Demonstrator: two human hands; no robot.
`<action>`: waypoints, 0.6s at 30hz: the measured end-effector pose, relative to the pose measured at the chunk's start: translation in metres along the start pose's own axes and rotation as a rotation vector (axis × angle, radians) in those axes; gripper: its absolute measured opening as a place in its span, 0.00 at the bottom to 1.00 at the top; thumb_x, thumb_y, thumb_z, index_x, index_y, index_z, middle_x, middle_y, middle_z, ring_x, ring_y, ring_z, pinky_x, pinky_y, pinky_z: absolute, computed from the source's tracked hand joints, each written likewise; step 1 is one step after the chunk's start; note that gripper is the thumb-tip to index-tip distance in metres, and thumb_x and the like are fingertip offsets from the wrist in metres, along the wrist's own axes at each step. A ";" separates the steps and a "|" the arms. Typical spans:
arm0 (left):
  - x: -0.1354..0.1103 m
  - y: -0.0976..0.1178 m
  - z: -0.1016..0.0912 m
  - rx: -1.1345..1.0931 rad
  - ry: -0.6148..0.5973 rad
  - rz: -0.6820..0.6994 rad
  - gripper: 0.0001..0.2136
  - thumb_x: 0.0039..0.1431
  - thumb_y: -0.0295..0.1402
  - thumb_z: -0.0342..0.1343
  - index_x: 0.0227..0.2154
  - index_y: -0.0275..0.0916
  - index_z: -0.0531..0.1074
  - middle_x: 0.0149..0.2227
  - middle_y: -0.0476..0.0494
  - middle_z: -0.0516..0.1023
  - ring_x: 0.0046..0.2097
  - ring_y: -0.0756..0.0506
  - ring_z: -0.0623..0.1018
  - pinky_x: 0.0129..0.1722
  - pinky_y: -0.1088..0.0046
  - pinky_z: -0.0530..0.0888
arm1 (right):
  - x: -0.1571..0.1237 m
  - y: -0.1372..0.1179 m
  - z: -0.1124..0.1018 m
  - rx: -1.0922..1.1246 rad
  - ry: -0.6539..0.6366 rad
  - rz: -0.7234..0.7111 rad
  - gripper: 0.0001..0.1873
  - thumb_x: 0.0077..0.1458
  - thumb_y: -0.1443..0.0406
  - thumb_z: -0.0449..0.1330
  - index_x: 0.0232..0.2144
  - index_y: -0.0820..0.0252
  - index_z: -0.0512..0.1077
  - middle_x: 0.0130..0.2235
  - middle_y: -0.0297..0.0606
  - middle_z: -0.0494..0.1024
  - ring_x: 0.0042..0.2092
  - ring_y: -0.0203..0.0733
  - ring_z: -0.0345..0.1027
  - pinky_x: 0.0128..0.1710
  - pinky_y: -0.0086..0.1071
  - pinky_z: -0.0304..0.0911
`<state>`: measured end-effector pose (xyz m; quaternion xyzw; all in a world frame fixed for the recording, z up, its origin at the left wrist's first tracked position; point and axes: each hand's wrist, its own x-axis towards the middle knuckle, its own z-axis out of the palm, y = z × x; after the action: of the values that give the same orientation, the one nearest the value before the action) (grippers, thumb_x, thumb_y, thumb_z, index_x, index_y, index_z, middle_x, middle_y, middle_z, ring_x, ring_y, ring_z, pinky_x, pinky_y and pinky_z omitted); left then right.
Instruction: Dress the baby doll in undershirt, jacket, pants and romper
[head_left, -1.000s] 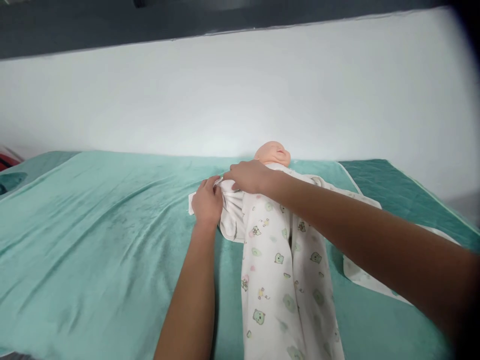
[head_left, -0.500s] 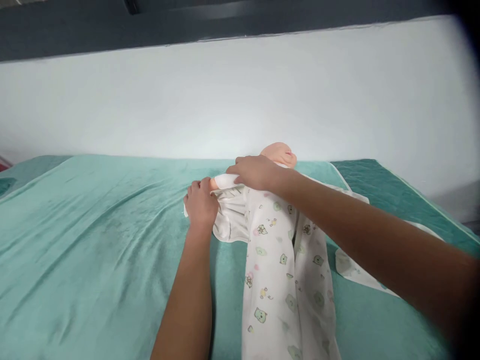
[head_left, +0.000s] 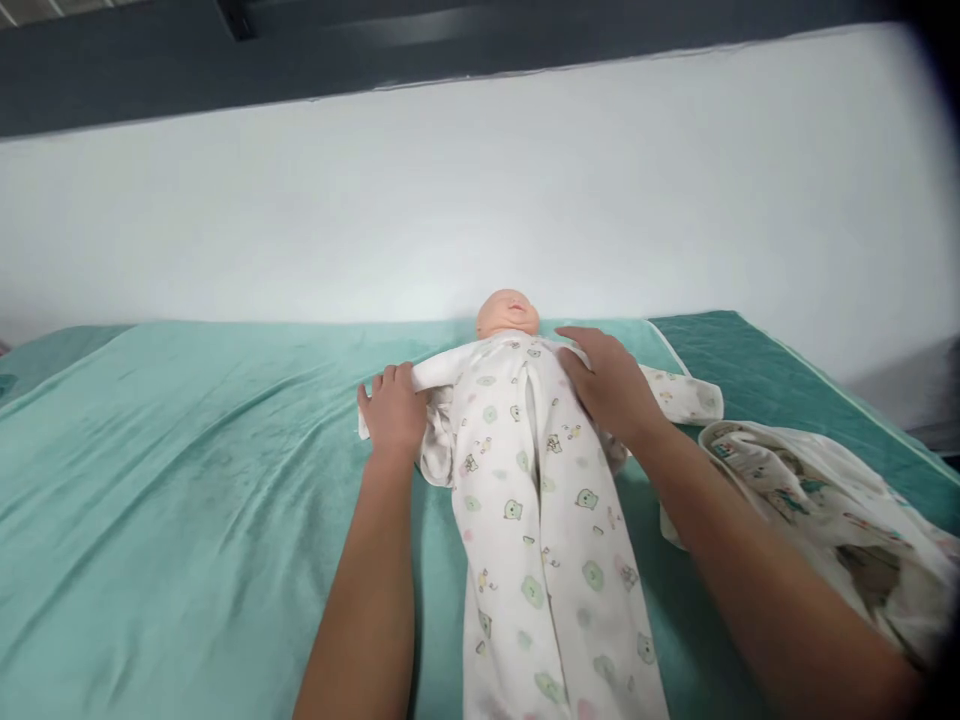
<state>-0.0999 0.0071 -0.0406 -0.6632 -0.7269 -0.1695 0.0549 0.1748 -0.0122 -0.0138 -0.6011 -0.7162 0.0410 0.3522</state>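
Observation:
A baby doll lies on its back on a teal towel, dressed in a white sleepsuit printed with small green animals. My left hand is closed around the end of the suit's left-hand sleeve, which stretches out sideways. My right hand lies flat with fingers extended on the doll's chest and shoulder on the right side.
A second printed white garment lies crumpled on the towel at the right. A darker green mat shows beyond the towel's right edge. A white wall runs close behind the doll's head.
My right hand left the sleeve area on the left and moved across to the doll's right shoulder. The sleeve is now pulled straight, and the second garment has come into view.

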 end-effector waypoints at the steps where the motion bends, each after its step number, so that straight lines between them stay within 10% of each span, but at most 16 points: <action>1: 0.000 0.001 0.001 0.000 -0.007 -0.011 0.19 0.64 0.38 0.48 0.57 0.43 0.66 0.56 0.34 0.72 0.60 0.31 0.68 0.64 0.40 0.56 | -0.009 0.016 0.002 -0.044 0.023 0.056 0.24 0.66 0.59 0.46 0.59 0.60 0.66 0.59 0.47 0.72 0.59 0.55 0.62 0.58 0.48 0.60; 5: -0.005 0.010 -0.001 -0.058 0.004 -0.019 0.24 0.61 0.30 0.48 0.60 0.40 0.63 0.61 0.34 0.68 0.64 0.29 0.64 0.65 0.35 0.52 | -0.026 0.058 0.015 -0.199 0.045 0.113 0.25 0.61 0.64 0.50 0.59 0.60 0.66 0.60 0.47 0.71 0.59 0.60 0.62 0.58 0.53 0.56; 10: -0.016 0.041 -0.029 -0.497 0.093 0.177 0.23 0.58 0.25 0.46 0.57 0.44 0.67 0.61 0.45 0.69 0.63 0.41 0.67 0.63 0.60 0.66 | -0.018 0.076 0.011 -0.138 0.122 0.265 0.25 0.54 0.72 0.49 0.53 0.57 0.71 0.53 0.43 0.77 0.52 0.53 0.69 0.50 0.44 0.61; 14: -0.010 0.097 -0.055 -0.586 -0.110 0.467 0.17 0.64 0.30 0.44 0.51 0.45 0.73 0.55 0.48 0.76 0.57 0.45 0.74 0.58 0.67 0.70 | -0.013 0.080 0.008 -0.113 0.129 0.351 0.20 0.56 0.68 0.50 0.49 0.57 0.73 0.48 0.44 0.79 0.50 0.53 0.69 0.48 0.42 0.60; 18: 0.014 0.171 -0.058 -0.182 -0.319 0.682 0.16 0.64 0.32 0.48 0.50 0.41 0.75 0.52 0.42 0.78 0.53 0.41 0.77 0.50 0.64 0.74 | -0.011 0.078 0.009 -0.153 0.113 0.407 0.17 0.61 0.61 0.51 0.47 0.59 0.74 0.47 0.47 0.80 0.49 0.53 0.70 0.50 0.42 0.57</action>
<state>0.0580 0.0121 0.0480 -0.8871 -0.4460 -0.1001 -0.0647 0.2350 0.0028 -0.0635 -0.7594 -0.5605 0.0232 0.3296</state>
